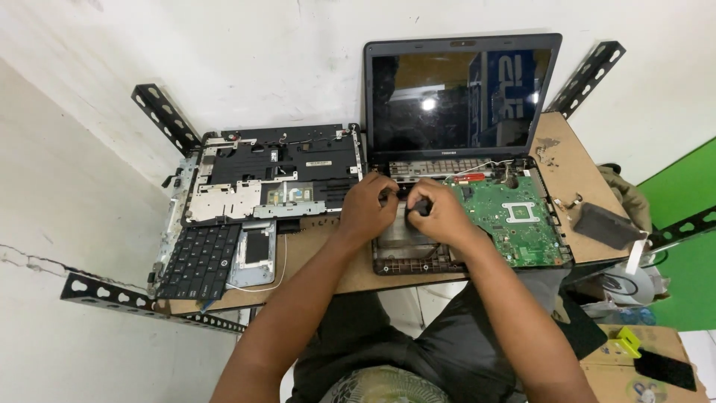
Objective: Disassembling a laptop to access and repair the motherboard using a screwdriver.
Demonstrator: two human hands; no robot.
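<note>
Bright, even indoor light from overhead. Laptop screen (456, 101) at 12 o'clock is dark and glossy, with a small white lamp glare spot and blue reflections. Soft, short shadows under the hands and along the table (574, 172) edge. White walls slightly washed out. Wide-angle bending toward the edges. Centre sharp; bottom edge at 6 o'clock soft.

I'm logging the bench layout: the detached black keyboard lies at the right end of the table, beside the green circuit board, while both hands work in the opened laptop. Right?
Not quite. In the head view the detached keyboard lies at the left end of the table, away from the green circuit board. Both the left hand and right hand do work in the opened laptop.
</note>
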